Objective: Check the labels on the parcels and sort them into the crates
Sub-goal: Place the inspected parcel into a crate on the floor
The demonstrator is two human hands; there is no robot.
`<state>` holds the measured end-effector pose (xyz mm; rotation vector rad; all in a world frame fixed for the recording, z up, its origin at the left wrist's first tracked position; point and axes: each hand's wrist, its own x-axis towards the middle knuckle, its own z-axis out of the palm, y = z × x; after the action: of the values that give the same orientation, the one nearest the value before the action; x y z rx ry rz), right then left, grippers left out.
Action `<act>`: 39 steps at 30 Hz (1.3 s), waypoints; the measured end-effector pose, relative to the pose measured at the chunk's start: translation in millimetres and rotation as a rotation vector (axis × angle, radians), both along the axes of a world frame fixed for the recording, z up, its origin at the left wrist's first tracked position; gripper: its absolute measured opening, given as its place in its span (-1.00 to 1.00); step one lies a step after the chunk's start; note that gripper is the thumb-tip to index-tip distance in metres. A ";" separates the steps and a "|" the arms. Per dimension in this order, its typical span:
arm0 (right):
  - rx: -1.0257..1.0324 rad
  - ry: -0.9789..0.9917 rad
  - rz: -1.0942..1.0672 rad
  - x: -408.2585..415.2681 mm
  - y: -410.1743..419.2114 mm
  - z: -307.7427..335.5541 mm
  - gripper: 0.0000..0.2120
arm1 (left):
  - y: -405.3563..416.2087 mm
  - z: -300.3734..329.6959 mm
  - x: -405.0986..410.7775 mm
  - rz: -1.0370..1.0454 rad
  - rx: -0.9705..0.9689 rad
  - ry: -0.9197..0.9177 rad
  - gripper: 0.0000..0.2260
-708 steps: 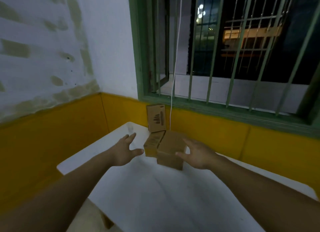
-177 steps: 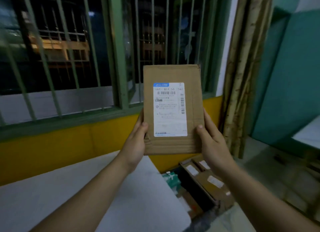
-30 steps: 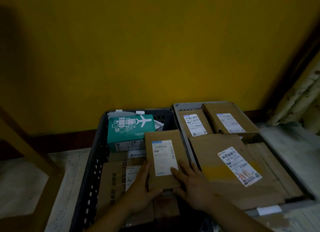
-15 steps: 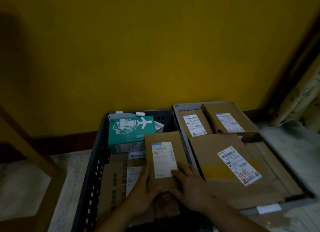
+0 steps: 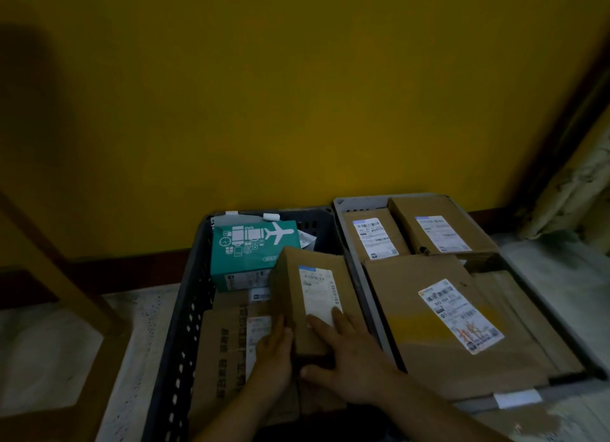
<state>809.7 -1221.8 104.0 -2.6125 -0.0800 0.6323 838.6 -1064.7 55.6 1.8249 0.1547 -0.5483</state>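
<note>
The labelled parcel (image 5: 308,296) sits tilted in the dark crate (image 5: 185,296), near the teal box (image 5: 254,253). Left hand (image 5: 274,349) grips its near-left edge, right hand (image 5: 350,359) lies flat on top. I'd lower it flat, label up, before letting go.

two crates (image 5: 185,313) (image 5: 359,201), seven parcels (image 5: 310,296), two hands (image 5: 274,352) (image 5: 350,359).
</note>
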 end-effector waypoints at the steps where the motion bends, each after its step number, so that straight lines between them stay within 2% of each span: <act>1: 0.053 -0.017 -0.038 0.2 2.0 1.5 0.13 | 0.9 5.1 -2.7 -0.009 0.042 -0.056 -0.51; 3: 0.186 -0.088 -0.158 1.3 3.7 3.0 0.04 | 0.7 12.9 -6.1 -0.037 0.113 -0.178 -0.61; 6: 0.418 -0.149 -0.381 5.5 1.9 9.7 -0.50 | -2.2 20.9 -7.4 -0.093 0.204 -0.398 -0.67; 8: 0.436 -0.163 -0.435 8.5 -2.7 13.6 -0.64 | -4.4 21.2 -2.1 -0.148 0.260 -0.491 -0.67; 11: 0.336 -0.167 -0.407 4.9 -10.0 9.4 -0.44 | -9.0 15.7 -0.4 -0.283 0.299 -0.452 -0.61; 13: 0.185 -0.178 -0.293 0.1 -13.0 0.8 -0.41 | -11.2 5.4 -5.2 -0.328 0.267 -0.400 -0.51; 16: -0.061 -0.131 -0.148 -3.2 -11.5 -4.2 -0.34 | -10.4 -2.7 -5.5 -0.314 0.220 -0.360 -0.39; 18: -0.109 -0.142 -0.119 -2.3 -10.2 -3.7 -0.30 | -6.6 -2.6 -1.0 -0.305 0.182 -0.303 -0.29; 21: -0.093 -0.107 -0.142 -2.8 -8.6 -5.5 -0.25 | -2.0 -3.8 1.9 -0.341 0.086 -0.246 -0.27; 25: -0.171 -0.130 -0.185 -6.0 -12.6 -6.6 -0.24 | -6.9 -2.3 3.3 -0.392 0.077 -0.242 -0.23; 29: -0.208 -0.110 -0.234 -5.3 -20.3 -9.5 0.04 | -19.4 0.5 12.8 -0.444 0.108 -0.274 -0.22; 35: -0.122 -0.070 -0.242 -8.4 -22.3 1.3 -0.17 | -18.8 3.6 6.2 -0.461 0.093 -0.264 -0.27; 39: -0.071 -0.095 -0.274 -13.1 -22.3 3.7 -0.17 | -18.4 8.4 2.2 -0.477 0.083 -0.270 -0.27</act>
<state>796.5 -1244.1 107.7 -2.6542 0.2721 0.4217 840.8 -1083.1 64.0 2.0041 -0.4572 -0.6216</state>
